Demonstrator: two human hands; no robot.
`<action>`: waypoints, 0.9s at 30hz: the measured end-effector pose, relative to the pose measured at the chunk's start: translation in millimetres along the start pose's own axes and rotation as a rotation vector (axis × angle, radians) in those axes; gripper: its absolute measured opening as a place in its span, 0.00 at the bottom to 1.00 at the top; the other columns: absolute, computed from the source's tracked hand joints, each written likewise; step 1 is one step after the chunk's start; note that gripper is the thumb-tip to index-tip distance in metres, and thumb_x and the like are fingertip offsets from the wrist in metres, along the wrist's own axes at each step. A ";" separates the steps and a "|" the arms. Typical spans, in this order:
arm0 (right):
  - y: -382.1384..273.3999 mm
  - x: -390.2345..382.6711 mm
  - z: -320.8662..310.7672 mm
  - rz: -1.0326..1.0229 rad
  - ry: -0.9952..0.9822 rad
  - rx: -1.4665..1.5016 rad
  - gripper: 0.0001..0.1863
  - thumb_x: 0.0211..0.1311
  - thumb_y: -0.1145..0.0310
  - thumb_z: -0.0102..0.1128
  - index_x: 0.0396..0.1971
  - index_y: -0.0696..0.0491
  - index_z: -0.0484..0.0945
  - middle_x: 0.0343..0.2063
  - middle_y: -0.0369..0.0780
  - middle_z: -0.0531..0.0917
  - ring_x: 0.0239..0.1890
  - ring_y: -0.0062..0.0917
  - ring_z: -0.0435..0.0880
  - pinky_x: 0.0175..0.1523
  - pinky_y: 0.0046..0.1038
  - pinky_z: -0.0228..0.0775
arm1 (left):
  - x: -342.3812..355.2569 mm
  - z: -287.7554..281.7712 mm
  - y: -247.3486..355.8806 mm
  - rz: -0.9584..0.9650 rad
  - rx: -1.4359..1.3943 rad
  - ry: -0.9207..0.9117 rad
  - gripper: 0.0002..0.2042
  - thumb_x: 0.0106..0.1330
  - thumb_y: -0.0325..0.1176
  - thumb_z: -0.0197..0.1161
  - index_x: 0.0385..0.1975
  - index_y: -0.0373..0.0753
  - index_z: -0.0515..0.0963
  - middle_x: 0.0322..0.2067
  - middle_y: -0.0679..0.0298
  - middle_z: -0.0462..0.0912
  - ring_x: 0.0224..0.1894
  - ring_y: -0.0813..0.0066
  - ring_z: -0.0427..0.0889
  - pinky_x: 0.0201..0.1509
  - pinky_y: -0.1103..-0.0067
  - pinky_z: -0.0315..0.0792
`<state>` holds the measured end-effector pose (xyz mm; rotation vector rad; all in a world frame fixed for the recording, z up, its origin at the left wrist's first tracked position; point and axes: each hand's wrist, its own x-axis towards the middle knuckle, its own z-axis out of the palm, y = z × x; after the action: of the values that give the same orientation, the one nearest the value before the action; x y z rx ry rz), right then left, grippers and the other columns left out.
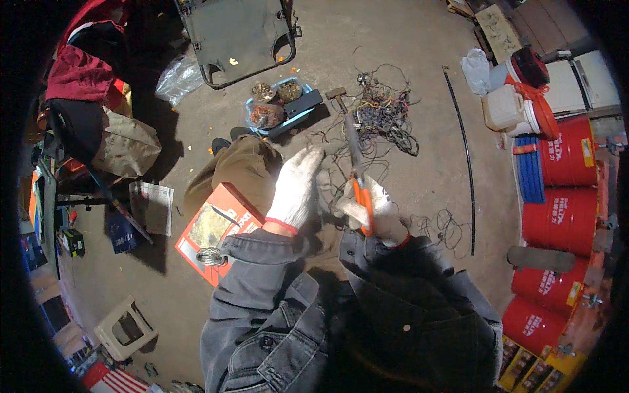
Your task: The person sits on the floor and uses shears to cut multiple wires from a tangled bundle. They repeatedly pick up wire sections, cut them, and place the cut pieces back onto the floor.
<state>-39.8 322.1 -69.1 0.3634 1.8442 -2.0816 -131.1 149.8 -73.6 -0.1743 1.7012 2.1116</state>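
Head view: right hand [381,215] clasps orange-handled shears [362,200] (left hand [293,187] outstretched, grip unclear).

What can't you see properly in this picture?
- Head view: palm of the left hand, hidden by its own back.
- Head view: far end of the black-framed panel, cut off by the top edge.
- Head view: ends of the tangled wires, too small.

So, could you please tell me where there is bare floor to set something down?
Bare floor shows between the wire tangle and the long black rod, and between that rod and the red drums. It is crowded around the blue basket and hammer.
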 end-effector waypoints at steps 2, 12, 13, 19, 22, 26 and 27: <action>14.3 9.5 -4.6 -0.474 0.275 -0.563 0.16 0.54 0.66 0.68 0.39 0.54 0.75 0.25 0.36 0.78 0.24 0.23 0.78 0.28 0.29 0.71 | -0.8 -2.2 -4.2 0.004 0.139 0.048 0.24 0.70 0.42 0.54 0.55 0.25 0.71 0.51 0.48 0.78 0.53 0.64 0.77 0.57 0.76 0.68; 10.5 24.7 -64.7 -0.288 0.292 -0.091 0.12 0.61 0.73 0.58 0.45 0.56 0.74 0.34 0.37 0.78 0.31 0.22 0.78 0.36 0.23 0.70 | -31.8 16.3 -31.5 0.791 1.030 -0.620 0.15 0.63 0.32 0.53 0.48 0.43 0.77 0.46 0.59 0.79 0.48 0.59 0.79 0.49 0.69 0.74; 5.0 22.6 -72.3 -0.344 0.311 -0.069 0.14 0.59 0.74 0.57 0.45 0.56 0.74 0.37 0.40 0.79 0.30 0.25 0.78 0.34 0.25 0.71 | -35.1 18.1 -32.6 0.570 0.986 -0.685 0.14 0.63 0.32 0.53 0.47 0.42 0.78 0.44 0.59 0.80 0.46 0.58 0.79 0.47 0.69 0.74; -15.1 37.4 -242.8 -0.449 0.790 0.064 0.14 0.62 0.73 0.48 0.47 0.55 0.75 0.34 0.42 0.77 0.30 0.28 0.75 0.34 0.25 0.71 | -14.3 -23.7 -22.3 0.913 0.838 -0.613 0.11 0.61 0.32 0.54 0.40 0.38 0.77 0.33 0.58 0.80 0.30 0.63 0.80 0.35 0.72 0.74; -2.6 12.0 -383.6 -0.386 0.976 0.252 0.14 0.63 0.71 0.45 0.46 0.56 0.74 0.30 0.42 0.76 0.27 0.28 0.74 0.25 0.25 0.66 | -2.6 -49.0 -11.3 0.401 0.451 -0.312 0.13 0.68 0.41 0.52 0.27 0.37 0.74 0.18 0.66 0.73 0.14 0.74 0.67 0.19 0.76 0.61; 34.3 -41.7 -500.4 -0.324 1.447 -0.165 0.11 0.60 0.65 0.51 0.40 0.54 0.74 0.27 0.42 0.75 0.22 0.27 0.71 0.20 0.25 0.60 | 5.3 -65.5 5.0 -0.178 -0.603 0.145 0.18 0.70 0.51 0.53 0.27 0.42 0.72 0.12 0.77 0.56 0.11 0.83 0.51 0.16 0.82 0.46; 39.2 -55.0 -514.6 -0.306 1.507 0.014 0.11 0.59 0.64 0.53 0.38 0.54 0.74 0.26 0.41 0.75 0.22 0.27 0.71 0.20 0.25 0.59 | 7.3 -71.2 9.0 -0.137 -0.688 0.178 0.18 0.70 0.50 0.54 0.24 0.45 0.69 0.12 0.77 0.55 0.11 0.83 0.51 0.16 0.83 0.48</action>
<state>10.7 832.6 -147.7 2.2235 2.6296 -2.0653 -152.8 82.0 -85.3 -0.6708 0.9381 2.5436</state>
